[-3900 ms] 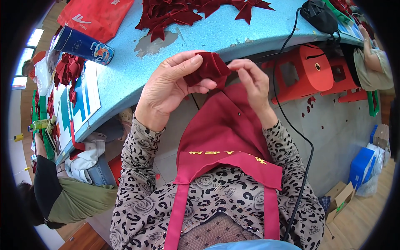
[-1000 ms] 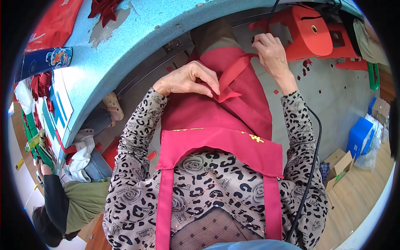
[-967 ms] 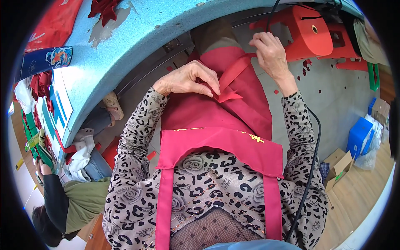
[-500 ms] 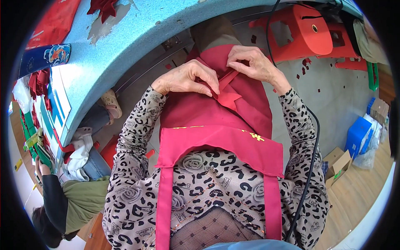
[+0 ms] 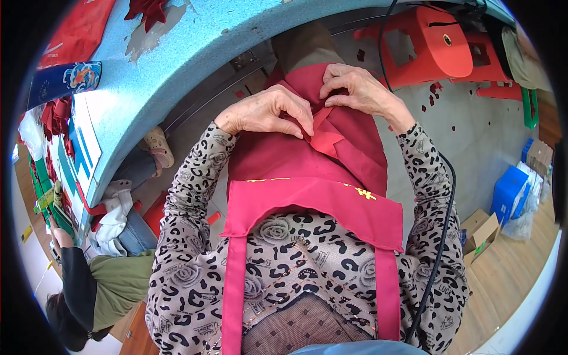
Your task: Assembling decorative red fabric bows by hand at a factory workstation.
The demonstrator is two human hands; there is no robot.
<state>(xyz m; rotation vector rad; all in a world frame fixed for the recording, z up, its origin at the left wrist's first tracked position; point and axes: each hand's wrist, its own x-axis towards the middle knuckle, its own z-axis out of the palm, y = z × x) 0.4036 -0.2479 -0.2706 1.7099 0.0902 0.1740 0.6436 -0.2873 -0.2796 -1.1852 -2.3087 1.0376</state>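
Observation:
A bright red ribbon with a pointed, notched end lies over my lap, on the dark red apron. My left hand pinches the ribbon near its fold, thumb and fingertips closed together. Above and to the right, my right hand has its thumb and fingers closed at the upper strip of the same ribbon. The fingertips of this hand partly hide the strip's far end. Both hands are just above the apron cloth, a short gap apart.
A blue speckled table curves along the far left, bearing a dark blue cup and red ribbon pieces. Red plastic stools stand far right. A black cable hangs by my right arm. Another person works at lower left.
My right hand has moved slightly left and inward, its fingertips closer to the ribbon's upper strip. My left hand has barely shifted. The other person's hand at left has moved a little.

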